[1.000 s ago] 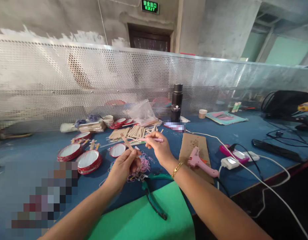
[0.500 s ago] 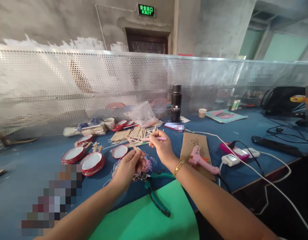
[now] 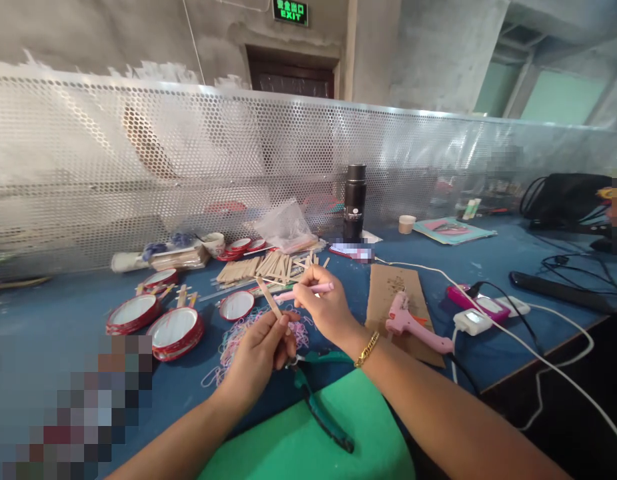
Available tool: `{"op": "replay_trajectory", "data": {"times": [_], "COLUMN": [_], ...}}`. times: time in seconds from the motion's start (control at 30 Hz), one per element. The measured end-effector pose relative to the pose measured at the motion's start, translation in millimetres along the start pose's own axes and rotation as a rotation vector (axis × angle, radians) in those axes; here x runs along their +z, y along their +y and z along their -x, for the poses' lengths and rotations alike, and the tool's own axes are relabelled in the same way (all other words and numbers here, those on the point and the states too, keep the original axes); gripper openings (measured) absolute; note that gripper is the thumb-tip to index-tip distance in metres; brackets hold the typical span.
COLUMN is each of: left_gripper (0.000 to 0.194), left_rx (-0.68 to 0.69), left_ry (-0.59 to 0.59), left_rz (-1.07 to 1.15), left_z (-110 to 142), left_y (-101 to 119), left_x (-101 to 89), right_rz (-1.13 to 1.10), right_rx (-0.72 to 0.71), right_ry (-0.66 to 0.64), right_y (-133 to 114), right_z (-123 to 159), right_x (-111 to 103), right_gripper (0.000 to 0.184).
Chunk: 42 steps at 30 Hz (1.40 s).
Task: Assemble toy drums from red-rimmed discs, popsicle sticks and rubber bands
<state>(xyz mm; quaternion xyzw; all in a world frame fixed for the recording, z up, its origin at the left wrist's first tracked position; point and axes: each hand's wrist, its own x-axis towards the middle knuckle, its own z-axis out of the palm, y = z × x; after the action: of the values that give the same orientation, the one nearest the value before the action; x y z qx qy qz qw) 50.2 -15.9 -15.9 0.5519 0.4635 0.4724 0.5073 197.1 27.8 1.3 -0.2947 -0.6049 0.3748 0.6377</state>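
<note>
Pinched in the fingers of my left hand point(image 3: 261, 350) is a flat wooden craft stick point(image 3: 269, 297), its free end tilted up and away from me. My right hand point(image 3: 324, 300) grips a pink pen point(image 3: 318, 289), whose tip side points left toward the stick; whether it touches cannot be made out. Below and behind my left hand lies a tangle of pastel elastic bands point(image 3: 233, 343). Teal-handled pliers point(image 3: 321, 413) rest under my wrists, partly on a green sheet point(image 3: 358, 427). A pile of loose craft sticks point(image 3: 278, 265) spreads beyond my hands.
Red-rimmed round tins point(image 3: 175, 330) stand at left, several with sticks beside them. At right, a pink glue gun point(image 3: 413, 327) lies on cardboard point(image 3: 388, 287), near a white charging cable point(image 3: 488, 313). A black bottle point(image 3: 355, 203) and a phone point(image 3: 351, 251) sit farther back.
The view has shifted slightly. The stick in my left hand now stands steeper, and the pen in my right hand has tilted, its left end lower.
</note>
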Motion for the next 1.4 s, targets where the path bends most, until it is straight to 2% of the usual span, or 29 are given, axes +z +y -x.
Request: {"op": "replay_trajectory", "data": {"times": [0.37, 0.63, 0.83, 1.03, 1.4], "left_gripper": [0.057, 0.051, 0.054, 0.052, 0.051], "left_rx": [0.005, 0.005, 0.018, 0.007, 0.026], "left_ry": [-0.006, 0.004, 0.010, 0.020, 0.016], "left_rz": [-0.023, 0.010, -0.024, -0.014, -0.033], "left_z": [1.7, -1.4, -0.7, -1.2, 0.3], "left_y": [-0.4, -3.1, -3.2, -4.0, -2.3], "left_x": [2.0, 0.4, 0.8, 0.2, 2.0], "right_rz": [0.031, 0.064, 0.074, 0.078, 0.131], "right_rx": [0.007, -0.006, -0.011, -0.014, -0.015], "right_ry": [-0.038, 0.041, -0.046, -0.006, -0.050], "right_y": [-0.4, 3.2, 1.0, 1.9, 1.3], "right_z": [2.2, -2.6, 1.1, -1.0, 1.0], "right_x": [0.4, -5.8, -1.0, -3.6, -1.1], "right_gripper": [0.024, 0.024, 0.025, 0.024, 0.024]}}
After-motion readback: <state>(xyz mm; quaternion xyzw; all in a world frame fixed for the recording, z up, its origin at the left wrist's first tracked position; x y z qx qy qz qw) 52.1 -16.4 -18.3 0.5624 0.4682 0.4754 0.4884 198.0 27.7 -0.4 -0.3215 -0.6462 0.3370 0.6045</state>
